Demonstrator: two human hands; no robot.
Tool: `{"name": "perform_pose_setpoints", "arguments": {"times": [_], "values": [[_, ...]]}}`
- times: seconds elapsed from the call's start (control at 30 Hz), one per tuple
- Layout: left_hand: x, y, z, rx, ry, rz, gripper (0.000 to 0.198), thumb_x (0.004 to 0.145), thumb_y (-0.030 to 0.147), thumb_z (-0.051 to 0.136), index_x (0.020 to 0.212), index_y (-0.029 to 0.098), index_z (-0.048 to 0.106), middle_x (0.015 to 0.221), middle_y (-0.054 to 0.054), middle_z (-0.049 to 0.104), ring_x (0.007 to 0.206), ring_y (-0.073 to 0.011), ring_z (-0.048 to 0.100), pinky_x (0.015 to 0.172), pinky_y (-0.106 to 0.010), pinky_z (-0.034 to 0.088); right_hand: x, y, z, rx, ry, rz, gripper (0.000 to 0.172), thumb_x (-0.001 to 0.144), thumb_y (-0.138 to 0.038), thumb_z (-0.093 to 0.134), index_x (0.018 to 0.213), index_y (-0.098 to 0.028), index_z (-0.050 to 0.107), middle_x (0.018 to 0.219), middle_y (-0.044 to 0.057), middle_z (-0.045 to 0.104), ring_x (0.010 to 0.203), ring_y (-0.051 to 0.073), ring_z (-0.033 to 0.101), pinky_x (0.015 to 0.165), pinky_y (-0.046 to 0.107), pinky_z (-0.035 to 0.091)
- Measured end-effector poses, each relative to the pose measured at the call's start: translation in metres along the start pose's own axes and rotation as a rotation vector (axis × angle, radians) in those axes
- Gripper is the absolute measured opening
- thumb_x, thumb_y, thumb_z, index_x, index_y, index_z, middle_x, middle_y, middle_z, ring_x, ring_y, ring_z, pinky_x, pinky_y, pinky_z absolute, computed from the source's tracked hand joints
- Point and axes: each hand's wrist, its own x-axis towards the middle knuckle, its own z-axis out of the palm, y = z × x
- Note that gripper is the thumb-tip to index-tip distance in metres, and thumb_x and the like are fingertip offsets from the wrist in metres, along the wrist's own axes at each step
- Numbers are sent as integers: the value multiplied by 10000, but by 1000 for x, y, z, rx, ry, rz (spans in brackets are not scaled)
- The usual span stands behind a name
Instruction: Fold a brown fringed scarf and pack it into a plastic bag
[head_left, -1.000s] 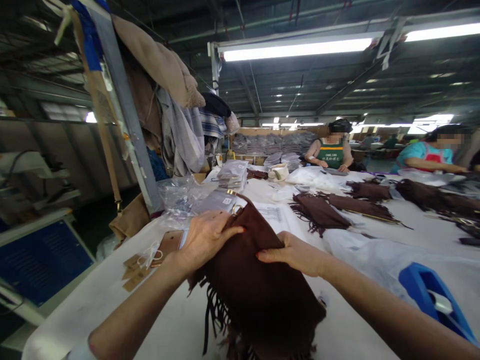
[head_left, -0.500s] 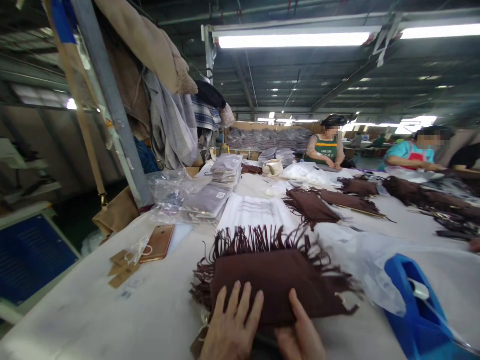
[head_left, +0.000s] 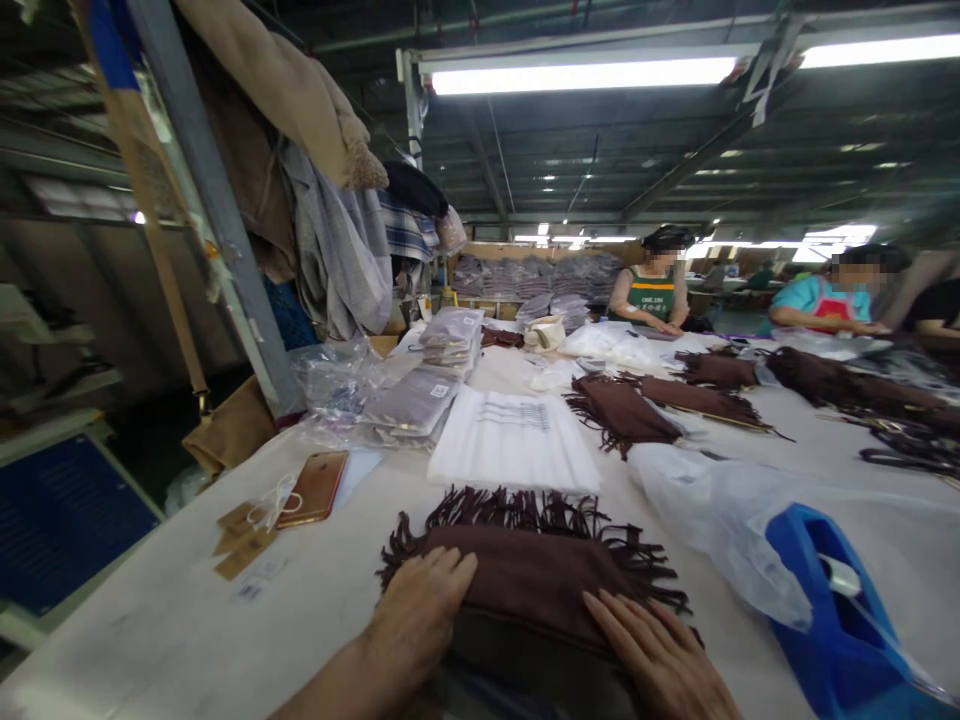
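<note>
White table: two hands flat on one fringed bag.

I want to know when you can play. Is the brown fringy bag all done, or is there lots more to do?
Looks done: the brown fringed bag lies flat on the table, fringe spread along its far edge. In hand: the left hand and right hand press on its near side. Probably left: it is in no bag yet, though flat white bags wait just beyond it, and more fringed pieces lie farther along.
</note>
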Motion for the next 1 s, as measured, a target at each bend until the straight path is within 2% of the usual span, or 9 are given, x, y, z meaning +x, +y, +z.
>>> {"name": "perform_pose_setpoints", "arguments": {"times": [0.1,0.17,0.3,0.43,0.6,0.7,0.8,0.87,1.0], "values": [[11,-11,-49,63,-33,27,383,764,42,376,1003,204,628,1000,-65,684,955,-224,631,782,-321,494,31,-25,-37,-475,49,-324,498,730,-38,332,1107,-165,632,1002,108,700,860,193,675,709,276,540],[17,-23,-77,114,-13,1,286,745,73,419,857,202,649,869,-60,695,864,-234,647,714,-310,485,56,-57,-64,-560,-89,-223,432,781,-48,326,1048,-204,628,873,58,709,742,172,668,631,256,503],[28,-43,-124,168,29,-15,206,686,98,486,747,205,651,731,-31,670,747,-202,637,622,-256,441,102,-116,-112,-614,-342,-18,163,829,-192,470,718,-203,588,667,7,632,641,157,597,572,229,396],[36,-51,-153,239,75,5,156,687,105,523,734,195,641,695,-13,645,707,-175,615,579,-229,406,131,-137,-136,-503,-423,-41,100,752,-135,529,668,-189,541,657,-28,583,662,132,563,599,208,366],[37,-60,-164,465,285,12,243,802,14,394,878,137,589,838,-84,630,820,-217,600,745,-334,410,137,-135,-134,-645,-243,-140,211,745,-44,455,719,-194,601,659,-18,606,685,137,584,616,218,362],[33,-70,-154,776,487,190,185,832,39,406,837,132,566,789,-76,605,734,-226,581,686,-347,403,129,-122,-118,-682,-94,-327,385,711,43,373,845,-192,647,776,20,673,721,141,623,621,217,414],[27,-79,-118,986,654,396,173,790,25,430,782,123,573,712,-72,590,631,-223,547,598,-337,375,109,-99,-85,-774,126,-631,523,641,89,333,972,-166,647,908,60,703,805,153,648,692,236,488],[21,-82,-77,1010,695,480,211,766,7,409,756,125,583,702,-78,594,607,-217,528,597,-344,362,87,-77,-53,-834,256,-773,531,644,87,324,1005,-145,637,940,69,708,860,163,649,750,259,509],[-5,-82,28,748,787,505,317,790,23,328,663,156,587,638,-61,572,597,-201,489,701,-380,363,34,-30,10,-858,348,-795,418,768,30,326,979,-169,627,915,39,717,844,157,658,709,259,511]]}}
